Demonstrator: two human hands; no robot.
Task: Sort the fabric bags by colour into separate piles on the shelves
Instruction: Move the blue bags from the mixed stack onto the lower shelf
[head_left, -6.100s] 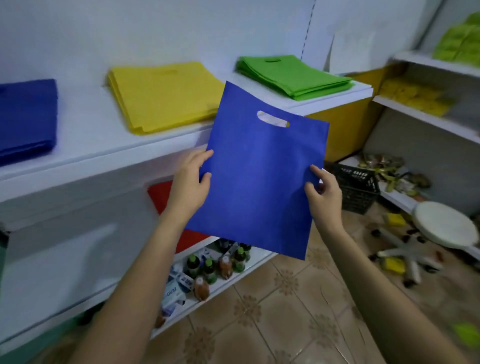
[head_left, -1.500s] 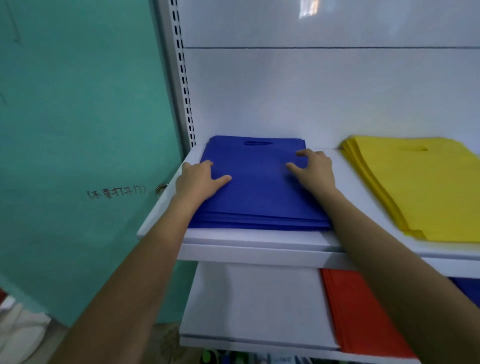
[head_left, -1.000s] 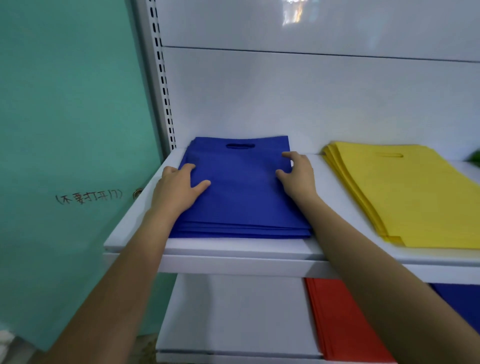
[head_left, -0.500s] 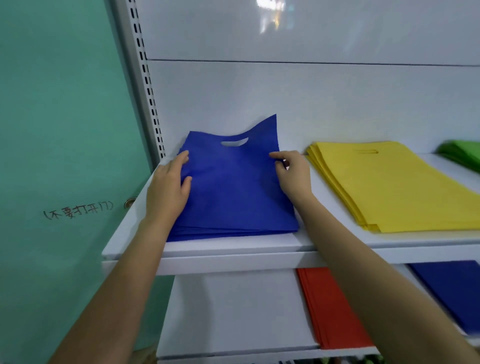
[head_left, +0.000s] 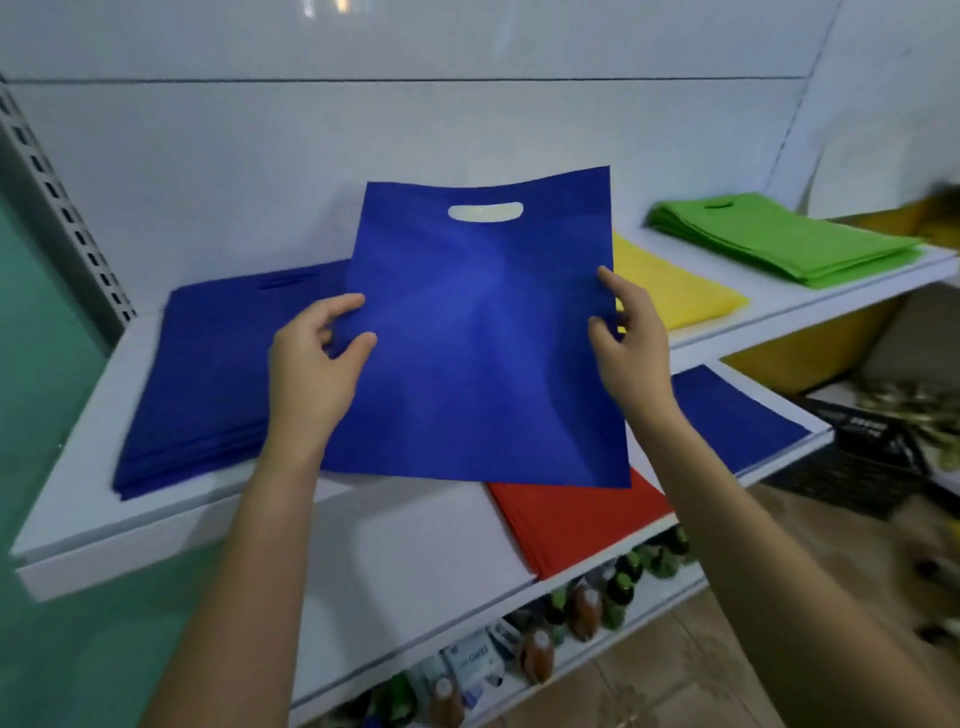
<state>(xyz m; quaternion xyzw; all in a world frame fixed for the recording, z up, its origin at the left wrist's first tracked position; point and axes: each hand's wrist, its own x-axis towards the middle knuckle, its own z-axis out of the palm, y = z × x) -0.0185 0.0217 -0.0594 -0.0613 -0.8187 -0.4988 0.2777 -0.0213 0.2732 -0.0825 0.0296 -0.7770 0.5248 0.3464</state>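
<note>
Holding one blue bag (head_left: 478, 353) clear of the shelves, cut-out handle uppermost, in front of the near end of the yellow pile (head_left: 670, 291) and above the red pile (head_left: 576, 514). Pinching its left edge with the left hand (head_left: 317, 364), thumb on the front face, fingers (head_left: 343, 304) curling round behind. Pinching the right edge with the right hand (head_left: 628, 343) in the same way, fingers (head_left: 610, 278) wrapping the border.

Seemingly carrying a single bag between piles, not yet laying it down. Leaving the blue pile (head_left: 218, 374) on the top shelf (head_left: 78, 519) just to the left and the green pile (head_left: 779, 239) well off to the right; passing over another blue bag (head_left: 727, 415) lying beside the red pile on the shelf below. Probably needing next to settle on one of the blue spots, then lowering the bag flat, squaring its edges to the stack beneath and releasing both sides together, guarding against the limp fabric folding or sliding.

Differing from half a second back: then only peeling the bag's far edge up off the blue pile, hands at the pile's sides; now holding it wholly off the pile and over to the right. Differing from a second and a half back too: then resting both hands flat on top of the pile. Looking further right now as well, taking in the green pile and the bottles (head_left: 587, 603) on the lowest shelf.
</note>
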